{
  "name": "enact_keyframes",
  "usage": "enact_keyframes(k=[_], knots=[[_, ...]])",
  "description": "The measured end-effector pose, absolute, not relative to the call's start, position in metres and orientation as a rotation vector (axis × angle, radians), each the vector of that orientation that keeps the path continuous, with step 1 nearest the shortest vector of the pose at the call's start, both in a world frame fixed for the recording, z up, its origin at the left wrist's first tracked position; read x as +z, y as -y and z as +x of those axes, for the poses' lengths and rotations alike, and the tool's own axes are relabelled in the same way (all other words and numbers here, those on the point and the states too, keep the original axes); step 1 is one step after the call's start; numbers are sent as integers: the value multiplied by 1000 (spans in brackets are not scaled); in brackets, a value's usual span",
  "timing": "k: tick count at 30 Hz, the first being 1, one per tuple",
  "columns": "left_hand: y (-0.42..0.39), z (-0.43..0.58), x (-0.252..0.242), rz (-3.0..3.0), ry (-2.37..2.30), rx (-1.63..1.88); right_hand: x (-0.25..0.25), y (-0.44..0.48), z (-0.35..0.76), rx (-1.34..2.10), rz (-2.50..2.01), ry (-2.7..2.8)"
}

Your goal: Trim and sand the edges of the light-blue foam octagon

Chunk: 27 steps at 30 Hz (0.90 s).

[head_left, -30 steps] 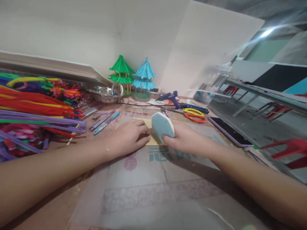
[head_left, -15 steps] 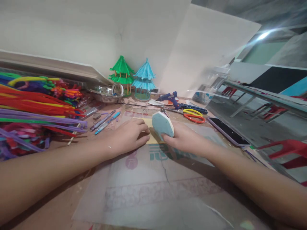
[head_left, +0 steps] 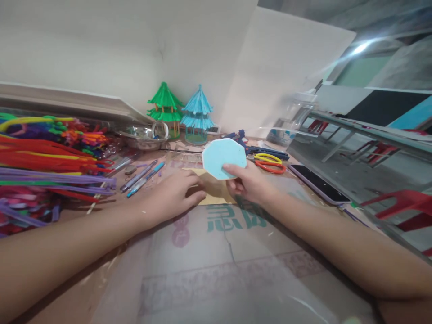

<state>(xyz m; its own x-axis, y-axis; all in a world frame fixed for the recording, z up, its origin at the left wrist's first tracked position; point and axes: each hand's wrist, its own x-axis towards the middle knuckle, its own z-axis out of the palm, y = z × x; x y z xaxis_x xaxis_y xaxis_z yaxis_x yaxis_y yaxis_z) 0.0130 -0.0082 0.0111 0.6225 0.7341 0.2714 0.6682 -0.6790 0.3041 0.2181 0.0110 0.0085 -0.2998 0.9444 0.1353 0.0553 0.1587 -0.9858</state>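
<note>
The right hand (head_left: 251, 183) is clamped on a light-blue octagonal piece (head_left: 221, 153), thumb across its face, holding it raised over a yellow sheet (head_left: 216, 194); the left hand (head_left: 180, 193) rests at that sheet's left side, thumb and loosely curled fingers apart. Beneath, a clear plastic sheet (head_left: 202, 256) carries large green characters (head_left: 219, 219), partly hidden by the right forearm and too blurred to read, with a purple rounded mark (head_left: 181, 234) to their left and a faint patterned band (head_left: 189, 286) nearer the camera
</note>
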Motion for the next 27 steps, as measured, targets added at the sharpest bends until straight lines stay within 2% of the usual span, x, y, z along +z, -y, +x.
enact_keyframes(k=[2,6,12,21,27], knots=[[7,12,10,2615,-1175,642,10,-6,218,1445,-894,1468],[2,9,7,2605,-1139,811,11,-3,212,1559,-795,1393],[3,9,9,2560,-1123,982,8,-3,211,1598,-792,1385],[9,12,18,2437,-1115,1009,9,-6,212,1690,-740,1375],[8,11,12,2492,-1101,1013,8,-9,213,1541,-779,1409]])
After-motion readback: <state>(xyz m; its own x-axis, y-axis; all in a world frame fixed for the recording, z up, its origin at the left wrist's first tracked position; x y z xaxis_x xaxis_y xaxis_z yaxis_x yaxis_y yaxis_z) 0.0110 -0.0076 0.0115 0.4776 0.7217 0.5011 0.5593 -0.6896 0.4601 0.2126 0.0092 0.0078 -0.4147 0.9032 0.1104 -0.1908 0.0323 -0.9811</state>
